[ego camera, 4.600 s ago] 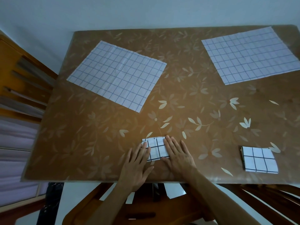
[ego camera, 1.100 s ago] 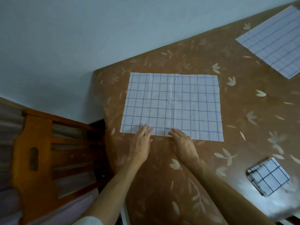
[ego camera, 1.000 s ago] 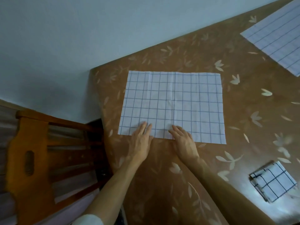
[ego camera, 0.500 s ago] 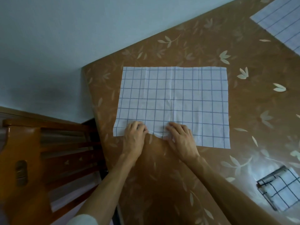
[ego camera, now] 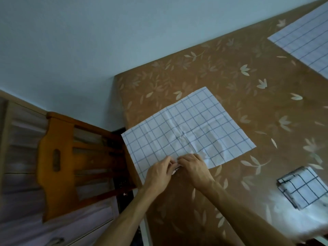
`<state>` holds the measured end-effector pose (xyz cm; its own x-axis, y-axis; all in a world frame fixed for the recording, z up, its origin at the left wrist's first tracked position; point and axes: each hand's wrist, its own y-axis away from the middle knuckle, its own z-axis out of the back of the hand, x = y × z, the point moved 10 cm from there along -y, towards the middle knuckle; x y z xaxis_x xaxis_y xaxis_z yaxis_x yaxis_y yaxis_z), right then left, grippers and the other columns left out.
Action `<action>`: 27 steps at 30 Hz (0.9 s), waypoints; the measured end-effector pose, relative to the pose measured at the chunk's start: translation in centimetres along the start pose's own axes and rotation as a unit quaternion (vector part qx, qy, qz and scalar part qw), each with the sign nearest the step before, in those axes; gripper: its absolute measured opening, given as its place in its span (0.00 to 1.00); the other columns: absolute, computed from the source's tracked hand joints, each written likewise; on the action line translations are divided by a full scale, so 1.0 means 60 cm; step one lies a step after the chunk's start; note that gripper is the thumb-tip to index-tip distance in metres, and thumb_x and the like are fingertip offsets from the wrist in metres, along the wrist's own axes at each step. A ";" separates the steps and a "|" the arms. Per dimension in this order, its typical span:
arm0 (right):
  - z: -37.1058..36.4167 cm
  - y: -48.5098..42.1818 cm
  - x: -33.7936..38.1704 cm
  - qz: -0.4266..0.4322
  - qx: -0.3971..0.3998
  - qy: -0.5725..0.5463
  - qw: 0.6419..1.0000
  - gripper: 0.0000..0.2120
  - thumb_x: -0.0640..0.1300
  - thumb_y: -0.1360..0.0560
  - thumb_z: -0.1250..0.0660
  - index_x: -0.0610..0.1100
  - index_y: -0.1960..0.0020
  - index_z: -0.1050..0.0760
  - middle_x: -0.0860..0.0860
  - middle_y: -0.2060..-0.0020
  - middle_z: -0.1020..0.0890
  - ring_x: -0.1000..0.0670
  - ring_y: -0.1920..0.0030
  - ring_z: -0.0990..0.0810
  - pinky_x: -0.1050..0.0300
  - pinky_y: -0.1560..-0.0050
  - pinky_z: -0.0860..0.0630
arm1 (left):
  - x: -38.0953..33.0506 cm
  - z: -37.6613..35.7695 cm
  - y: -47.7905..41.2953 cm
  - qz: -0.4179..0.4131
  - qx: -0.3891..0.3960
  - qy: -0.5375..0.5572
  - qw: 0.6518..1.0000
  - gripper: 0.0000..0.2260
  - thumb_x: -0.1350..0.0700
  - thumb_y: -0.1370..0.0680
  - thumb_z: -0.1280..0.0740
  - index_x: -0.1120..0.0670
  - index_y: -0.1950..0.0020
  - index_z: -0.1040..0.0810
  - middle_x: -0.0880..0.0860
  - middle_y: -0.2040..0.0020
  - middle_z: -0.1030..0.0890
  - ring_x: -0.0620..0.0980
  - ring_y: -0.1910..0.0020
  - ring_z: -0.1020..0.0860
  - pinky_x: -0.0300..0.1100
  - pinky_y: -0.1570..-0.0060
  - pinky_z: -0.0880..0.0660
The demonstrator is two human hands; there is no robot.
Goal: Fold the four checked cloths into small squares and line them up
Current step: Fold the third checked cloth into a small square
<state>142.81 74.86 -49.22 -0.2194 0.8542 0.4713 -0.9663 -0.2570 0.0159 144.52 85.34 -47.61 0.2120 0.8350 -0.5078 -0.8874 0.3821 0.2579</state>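
An unfolded white cloth with blue checks (ego camera: 188, 128) lies spread at the table's near left corner, its left end hanging over the table edge. My left hand (ego camera: 158, 173) and my right hand (ego camera: 193, 168) are side by side at its near edge, fingers curled, pinching the bunched cloth between them. A folded checked square (ego camera: 303, 188) lies at the right. Another unfolded checked cloth (ego camera: 307, 38) lies at the far right, partly cut off by the frame.
The brown table (ego camera: 230, 77) with a leaf pattern stands against a pale wall. A wooden chair (ego camera: 58, 162) stands to the left of the table, close to its edge.
The view swung from the table's front to its left end. Both hands went from lying flat on the cloth's near edge to pinching it, and the cloth slid nearer and turned.
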 end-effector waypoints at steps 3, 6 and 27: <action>-0.012 0.039 0.012 -0.015 0.009 -0.027 0.999 0.10 0.43 0.27 0.37 0.49 0.48 0.21 0.55 0.49 0.17 0.53 0.48 0.19 0.56 0.44 0.30 | 0.017 -0.004 0.064 0.008 0.030 0.035 0.999 0.14 0.40 0.18 0.42 0.47 0.39 0.26 0.45 0.46 0.20 0.40 0.49 0.22 0.31 0.54 0.25; -0.008 0.075 0.021 -0.011 0.013 -0.044 0.999 0.12 0.42 0.27 0.40 0.48 0.50 0.20 0.55 0.51 0.17 0.53 0.52 0.18 0.54 0.45 0.25 | 0.041 -0.012 0.131 -0.005 0.070 -0.001 0.998 0.27 0.32 0.22 0.42 0.45 0.28 0.32 0.45 0.30 0.29 0.43 0.31 0.32 0.42 0.33 0.30; 0.046 0.224 0.130 0.054 0.006 0.011 0.998 0.25 0.40 0.34 0.31 0.54 0.38 0.23 0.56 0.37 0.22 0.51 0.40 0.27 0.55 0.43 0.28 | 0.062 0.015 0.291 -0.065 -0.098 -0.151 0.982 0.10 0.66 0.32 0.28 0.52 0.57 0.22 0.51 0.65 0.17 0.51 0.67 0.19 0.43 0.65 0.24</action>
<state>128.50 76.83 -42.89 -0.3261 0.8310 0.4507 -0.9349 -0.3543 -0.0232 130.16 95.47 -44.24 0.4130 0.8751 -0.2522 -0.9007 0.4335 0.0292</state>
